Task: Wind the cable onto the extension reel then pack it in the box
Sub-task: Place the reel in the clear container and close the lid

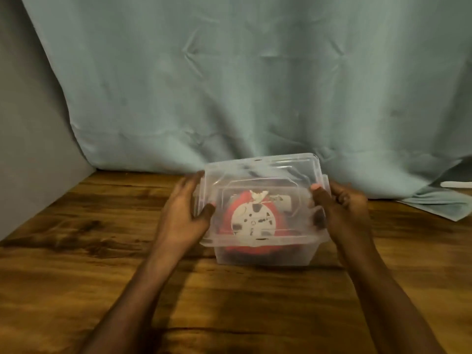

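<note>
Box: the clear plastic box (263, 254) stands on the wooden table (102, 251), near a green curtain (255, 85).
Reel: the red and white extension reel (252, 222) lies inside the box.
Lid: the clear lid (260, 175) sits on top, its far edge raised.
Left hand: the left hand (182, 215) grips the lid's left edge.
Right hand: the right hand (343, 208) grips the lid's right edge.

The reel (255, 221) shows only dimly through the clear lid (263, 180); its lower part blurs behind the box (265, 254) wall, and the wound cable cannot be made out. Left hand (182, 215) fingers pass behind the lid's left edge. A white object (457, 184) far right is cut by the picture's edge. Both forearms leave the near edge.
</note>
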Motion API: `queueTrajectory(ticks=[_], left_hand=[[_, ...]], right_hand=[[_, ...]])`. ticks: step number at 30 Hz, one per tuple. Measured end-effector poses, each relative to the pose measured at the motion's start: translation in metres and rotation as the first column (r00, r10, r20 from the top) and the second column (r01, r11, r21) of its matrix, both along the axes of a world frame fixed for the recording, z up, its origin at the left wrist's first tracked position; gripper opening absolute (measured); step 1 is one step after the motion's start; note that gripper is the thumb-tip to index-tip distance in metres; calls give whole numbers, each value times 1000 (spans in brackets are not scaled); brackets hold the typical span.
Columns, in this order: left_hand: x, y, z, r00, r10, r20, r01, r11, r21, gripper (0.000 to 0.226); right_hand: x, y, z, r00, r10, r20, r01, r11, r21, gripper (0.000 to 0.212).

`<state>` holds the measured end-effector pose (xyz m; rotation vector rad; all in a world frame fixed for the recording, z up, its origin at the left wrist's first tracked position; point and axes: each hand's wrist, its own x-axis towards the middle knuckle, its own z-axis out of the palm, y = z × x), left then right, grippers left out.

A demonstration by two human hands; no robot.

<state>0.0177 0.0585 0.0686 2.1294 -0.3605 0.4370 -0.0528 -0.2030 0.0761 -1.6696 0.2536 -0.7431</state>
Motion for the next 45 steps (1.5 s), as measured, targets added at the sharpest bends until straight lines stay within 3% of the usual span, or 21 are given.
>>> queueTrajectory(ticks=[3,8,12,15,19,22,25,32,35,37,39,41,45], left_hand=[[8,-6,-11,957,-116,-265,60,976,-211,68],[19,-13,-19,969,-42,-244,-17,972,-232,53],[28,-12,-13,926,-101,-363,-1,963,-270,45],[34,-12,-11,921,-116,-371,34,975,-220,48],[46,-17,-4,907,-182,-381,117,975,-189,46],[57,-25,-5,892,-174,-418,90,973,-214,38],[68,-33,-9,899,-145,-414,54,973,-224,33],[95,-42,-12,908,-26,-418,15,999,-29,30],[93,-44,-11,953,58,-298,-1,982,189,34],[86,-49,-8,989,142,-48,-94,835,543,36],[77,-59,-7,968,103,231,-242,641,728,32],[72,-63,-9,945,38,324,-285,582,762,26],[75,-59,-6,957,47,288,-249,646,722,22]], right_hand=[[10,-12,-14,993,-77,-89,75,997,-25,24],[25,-20,-20,933,-257,-250,184,942,-283,49],[28,-24,-19,886,-309,-346,173,912,-372,40],[31,-23,-18,885,-267,-381,128,927,-351,43],[37,-27,-11,893,-211,-397,73,940,-334,25],[42,-33,-10,896,-206,-393,71,941,-331,3],[45,-37,-12,895,-183,-407,58,952,-300,10],[47,-40,-8,872,-142,-468,-12,950,-311,13],[46,-33,-5,850,-224,-477,-45,870,-490,27],[48,-25,-6,861,-296,-413,-56,753,-655,45],[52,-18,-8,877,-319,-358,-94,618,-780,48],[54,-18,-11,881,-318,-351,-141,532,-835,46],[57,-24,-6,866,-340,-366,-190,452,-871,48]])
